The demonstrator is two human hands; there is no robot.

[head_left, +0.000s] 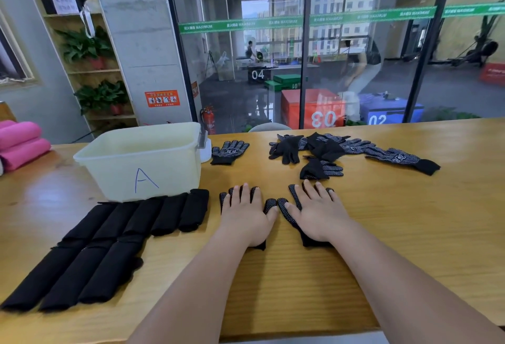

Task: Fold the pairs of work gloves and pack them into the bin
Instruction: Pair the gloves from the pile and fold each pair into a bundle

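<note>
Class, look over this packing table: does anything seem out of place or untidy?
Yes: the loose gloves at the far side lie in a jumbled, overlapping heap, unlike the folded black pieces lined up before the bin.

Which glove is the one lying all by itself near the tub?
Find the pale plastic bin marked "A" on the wooden table. Just right of its far corner lies a single dotted black glove, fingers pointing away. Unlike the tangled pile further right, it touches no other glove.
</note>
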